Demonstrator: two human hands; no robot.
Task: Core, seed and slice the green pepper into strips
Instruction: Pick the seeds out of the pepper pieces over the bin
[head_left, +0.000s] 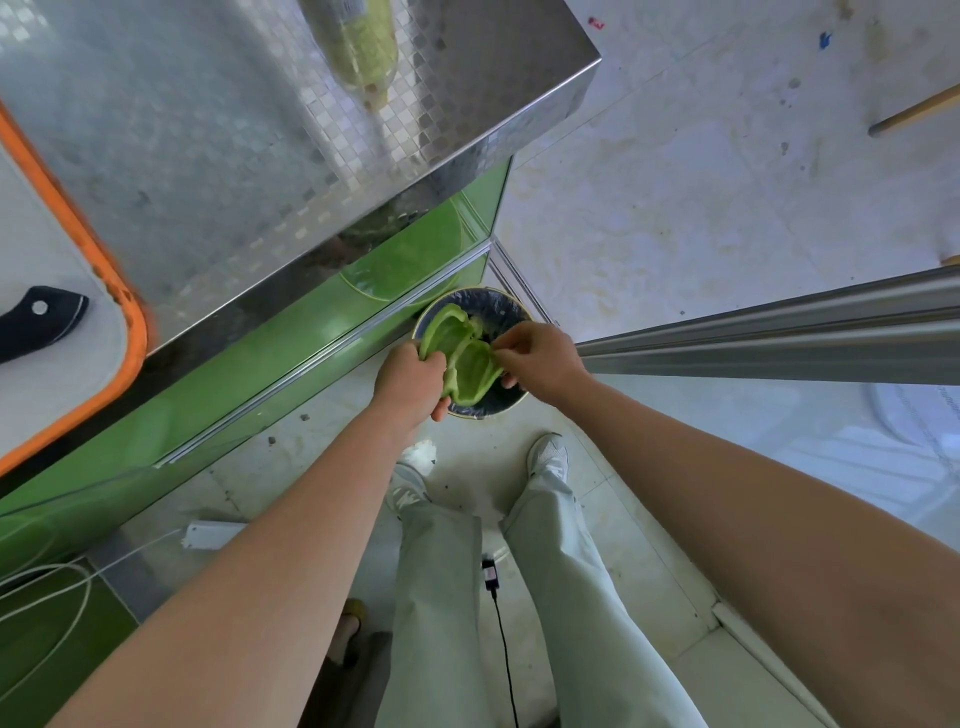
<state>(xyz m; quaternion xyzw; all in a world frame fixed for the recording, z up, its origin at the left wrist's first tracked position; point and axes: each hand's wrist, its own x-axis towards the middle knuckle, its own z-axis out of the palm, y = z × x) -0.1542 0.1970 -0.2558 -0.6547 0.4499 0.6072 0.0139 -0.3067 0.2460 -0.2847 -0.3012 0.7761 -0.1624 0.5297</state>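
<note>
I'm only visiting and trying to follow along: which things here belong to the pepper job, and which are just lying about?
Part of the job: green pepper, gripped by the left hand and pinched by the right hand; bin beneath; knife; cutting board.
Lying about: bottle; power strip; black adapter; wooden stick.

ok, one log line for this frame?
stage: seeding | left hand: grips split green pepper | right hand: pinches its inner edge | over: lined bin | knife: on cutting board
</note>
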